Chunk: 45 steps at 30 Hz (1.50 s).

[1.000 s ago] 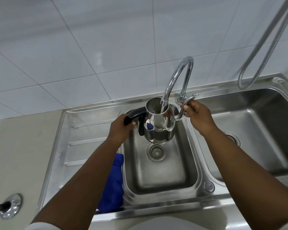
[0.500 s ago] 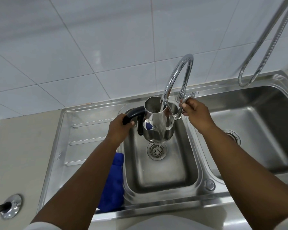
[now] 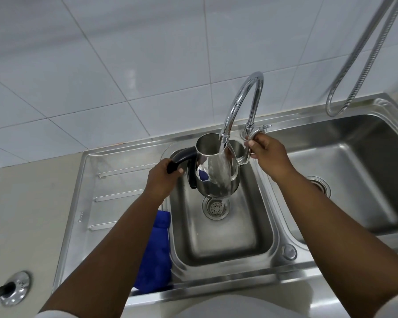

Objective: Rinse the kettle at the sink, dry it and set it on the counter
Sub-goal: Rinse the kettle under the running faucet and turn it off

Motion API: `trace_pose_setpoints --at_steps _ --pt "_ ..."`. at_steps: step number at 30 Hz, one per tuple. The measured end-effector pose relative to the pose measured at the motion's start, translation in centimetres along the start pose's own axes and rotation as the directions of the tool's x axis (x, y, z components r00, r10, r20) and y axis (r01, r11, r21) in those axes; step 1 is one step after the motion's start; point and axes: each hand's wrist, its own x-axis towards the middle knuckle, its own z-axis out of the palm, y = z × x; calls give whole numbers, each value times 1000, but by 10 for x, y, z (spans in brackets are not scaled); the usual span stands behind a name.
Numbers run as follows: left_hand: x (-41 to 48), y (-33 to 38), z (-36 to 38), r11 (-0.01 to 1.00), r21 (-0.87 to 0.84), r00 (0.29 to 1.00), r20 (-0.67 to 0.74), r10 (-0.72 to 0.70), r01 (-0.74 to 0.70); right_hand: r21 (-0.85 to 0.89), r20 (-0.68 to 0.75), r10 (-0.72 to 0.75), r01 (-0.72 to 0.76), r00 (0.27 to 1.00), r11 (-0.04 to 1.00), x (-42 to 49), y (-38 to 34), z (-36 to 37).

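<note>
Your left hand (image 3: pixel 162 177) grips the kettle (image 3: pixel 214 171) by its black handle, mid-frame, upright under the tap (image 3: pixel 241 104), while your right hand (image 3: pixel 265 153), just right of it, closes on the lever.

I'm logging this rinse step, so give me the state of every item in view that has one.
tap: running, water hitting the kettle's outside and draining below
kettle: lidless, held upright over the small basin
left hand: closed on the kettle's black handle
right hand: gripping the tap lever
blue cloth: lying on the drainboard, untouched
</note>
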Motion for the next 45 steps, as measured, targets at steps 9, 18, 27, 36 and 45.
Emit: trace_pose_setpoints --at_steps 9,18,27,36,45 --pt "-1 0 -1 1000 4 1000 3 9 -9 8 -3 8 -8 1000 1000 -5 1 -2" --pt "-2 0 2 999 25 1000 11 26 -26 45 -8 35 -34 999 998 -8 -3 -5" --pt "-3 -1 3 1000 -6 1000 10 24 -24 37 -9 40 -40 999 999 -8 -4 -6" --pt "-3 -1 3 999 13 999 11 48 -48 16 -15 38 -37 999 999 -7 -5 -6" --pt "0 -3 4 999 13 999 11 50 -50 -3 -22 37 -37 999 999 -5 -1 -4"
